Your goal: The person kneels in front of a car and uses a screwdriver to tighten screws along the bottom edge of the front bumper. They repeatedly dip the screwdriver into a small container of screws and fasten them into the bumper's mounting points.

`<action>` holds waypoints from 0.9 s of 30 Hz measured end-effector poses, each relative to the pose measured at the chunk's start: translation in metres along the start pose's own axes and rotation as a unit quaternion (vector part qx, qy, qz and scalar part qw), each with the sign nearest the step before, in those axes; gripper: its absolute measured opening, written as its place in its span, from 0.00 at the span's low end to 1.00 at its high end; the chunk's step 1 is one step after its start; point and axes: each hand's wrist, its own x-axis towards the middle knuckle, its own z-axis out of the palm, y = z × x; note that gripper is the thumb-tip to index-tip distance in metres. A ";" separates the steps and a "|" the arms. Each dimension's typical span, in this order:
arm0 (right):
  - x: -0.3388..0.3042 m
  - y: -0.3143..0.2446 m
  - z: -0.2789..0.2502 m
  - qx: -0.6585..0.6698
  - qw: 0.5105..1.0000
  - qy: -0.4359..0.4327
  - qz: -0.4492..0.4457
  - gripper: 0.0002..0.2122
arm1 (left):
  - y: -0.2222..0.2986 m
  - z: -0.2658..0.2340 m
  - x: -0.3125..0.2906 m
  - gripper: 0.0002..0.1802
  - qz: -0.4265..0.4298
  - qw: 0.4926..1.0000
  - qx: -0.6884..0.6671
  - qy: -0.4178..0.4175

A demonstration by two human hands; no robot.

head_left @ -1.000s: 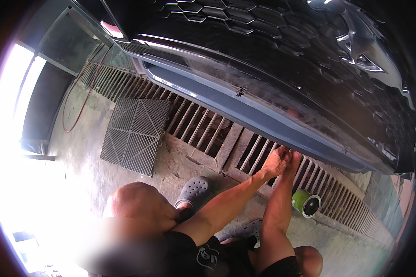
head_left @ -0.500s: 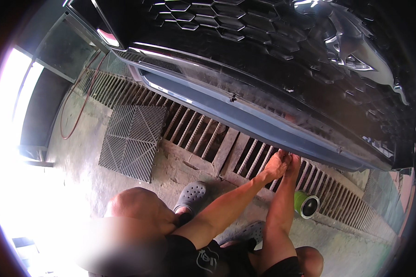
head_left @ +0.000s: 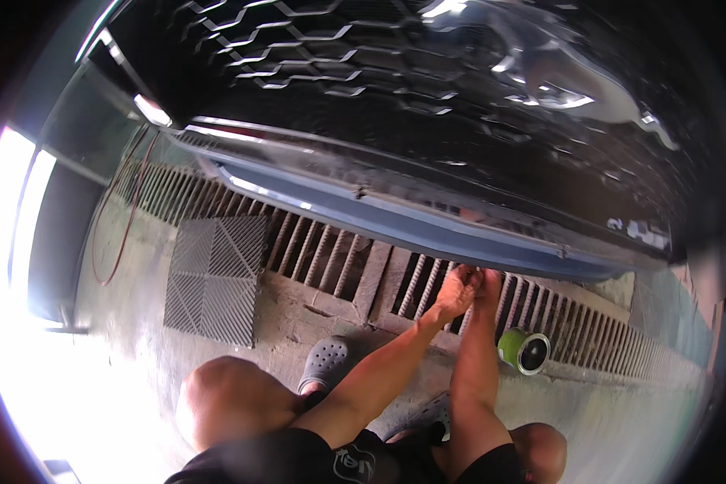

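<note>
Both arms reach forward to the lower lip of a black car bumper. My left hand has its fingers bent and pressed together just beneath the lip's edge. Right against it is my right hand, closed as well, with its fingertips partly hidden at the edge. Something small may be pinched between the two hands, but it is too small to make out. Above them, a reflective bumper face carries a dark honeycomb grille and a shiny emblem.
A metal floor grate runs under the bumper. A green can lies tipped on its side by my right forearm. At the left is a grey ribbed floor tile, with a reddish hose beyond. My grey clog stands on concrete.
The view has shifted, so the car and floor sit differently in the picture. My two hands stay together at the bumper's lower edge, with only a slight change in finger pose.
</note>
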 end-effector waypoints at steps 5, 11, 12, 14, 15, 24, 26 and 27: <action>0.003 -0.031 -0.023 -0.098 0.995 -0.024 0.019 0.12 | 0.002 0.012 0.014 0.05 -0.040 0.996 -0.075 0.004; 0.003 -0.027 0.002 0.025 0.995 -0.090 0.020 0.12 | 0.037 0.034 0.002 0.05 -0.075 0.993 -0.095 0.010; 0.001 -0.025 0.008 0.039 0.991 -0.122 0.046 0.12 | 0.040 0.028 0.003 0.05 -0.094 0.992 -0.084 0.020; 0.001 -0.026 0.010 0.068 0.981 -0.168 0.071 0.12 | 0.039 0.029 0.005 0.07 -0.100 0.992 -0.076 0.025; 0.003 -0.032 0.006 0.081 0.978 -0.181 0.066 0.12 | 0.037 0.037 0.004 0.08 -0.110 0.990 -0.078 0.027; -0.021 -0.026 0.047 0.075 0.996 -0.036 0.035 0.11 | 0.046 0.034 -0.004 0.08 -0.121 0.990 -0.027 0.072; -0.020 -0.027 0.050 0.072 0.993 -0.079 0.046 0.12 | 0.050 0.027 0.000 0.08 -0.103 0.993 -0.013 0.053; -0.019 -0.026 0.052 0.070 0.991 -0.103 0.054 0.12 | 0.052 0.023 0.001 0.08 -0.092 0.995 -0.006 0.046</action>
